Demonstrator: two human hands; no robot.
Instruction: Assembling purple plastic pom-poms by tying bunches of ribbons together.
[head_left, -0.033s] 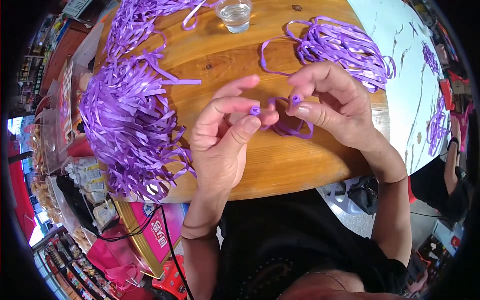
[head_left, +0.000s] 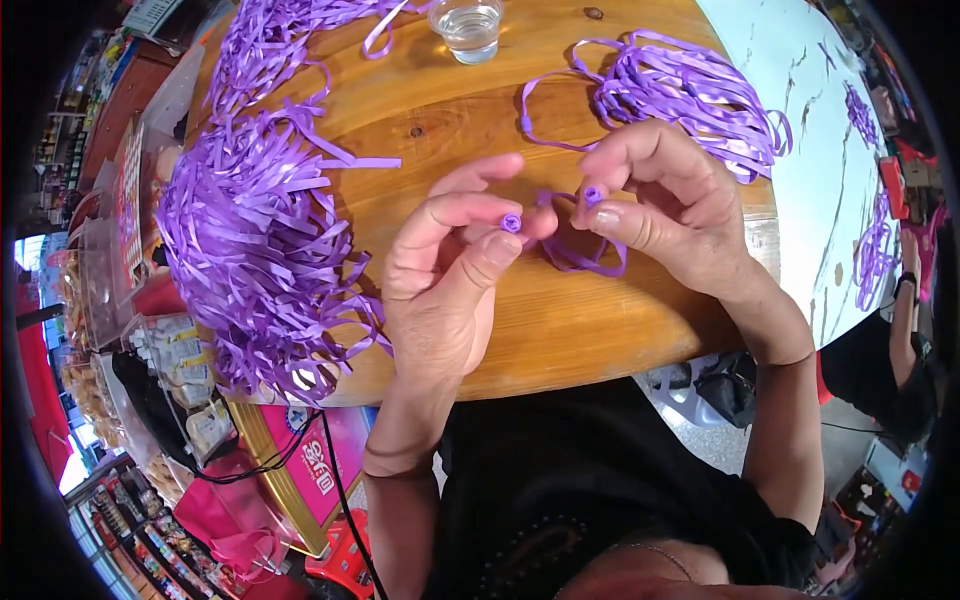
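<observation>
Both my hands are raised over the near part of the wooden table. Between thumb and index finger, my left hand (head_left: pixel 440 265) pinches a small, tightly rolled purple ribbon end (head_left: pixel 511 222), its spiral facing up. My right hand (head_left: pixel 675 205) holds another purple rolled end (head_left: pixel 592 196) in the same kind of pinch. The two rolls are a short gap apart. A purple ribbon loop (head_left: pixel 600 270) hangs below and between my hands. Whether it joins both rolls is partly hidden by my fingers.
Loose cut purple ribbons (head_left: pixel 265 240) are heaped along the left of the wooden table (head_left: pixel 540 340). Looped ribbons (head_left: pixel 690 100) lie at the far right, past my right hand. A clear cup of liquid (head_left: pixel 470 35) stands at the back. Another person's arm (head_left: pixel 903 320) shows at the right.
Almost nothing differs. The roll in my left hand has tipped slightly, so its spiral end shows more plainly, and the ribbon beside my left fingers is less visible.
</observation>
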